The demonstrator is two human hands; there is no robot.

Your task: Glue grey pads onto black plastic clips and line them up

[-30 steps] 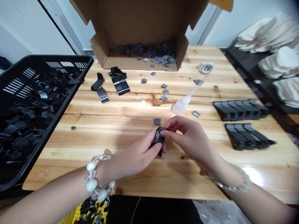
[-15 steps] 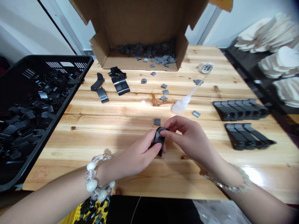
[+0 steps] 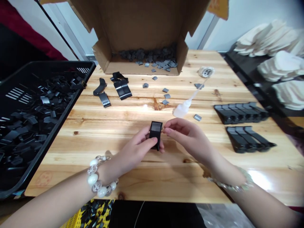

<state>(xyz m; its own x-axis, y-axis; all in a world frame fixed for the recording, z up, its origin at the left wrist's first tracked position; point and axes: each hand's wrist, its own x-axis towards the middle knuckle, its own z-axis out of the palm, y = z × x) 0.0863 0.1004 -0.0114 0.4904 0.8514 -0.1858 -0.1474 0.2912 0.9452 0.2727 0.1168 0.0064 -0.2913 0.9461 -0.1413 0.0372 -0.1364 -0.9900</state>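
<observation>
A black curved plastic piece (image 3: 155, 136) is held by my left hand (image 3: 140, 144), thumb on its face and fingers behind it. Its upper end shows a greyer rectangular patch; whether this is a separate pad I cannot tell. My right hand (image 3: 184, 131) is beside the piece's upper right edge, thumb and forefinger pinched together. Anything between those fingertips is too small to make out. Above the hands lie a white squeeze bottle with a thin nozzle (image 3: 181, 109), small grey pads (image 3: 165, 102) and one more curved grey pad (image 3: 197, 117).
A cardboard box (image 3: 142, 69) of grey pads stands at the back. On the left is a black crate (image 3: 89, 71) full of black pieces. Loose black pieces (image 3: 123, 89) lie near it. Rows of black pieces (image 3: 241, 113) and a clear tape roll (image 3: 205, 72) are on the right.
My left hand has turned the black piece, its round hollow replaced by a flat face, and moved slightly left. My right fingertips have come off its face. The nearby grey pad no longer shows separately.
</observation>
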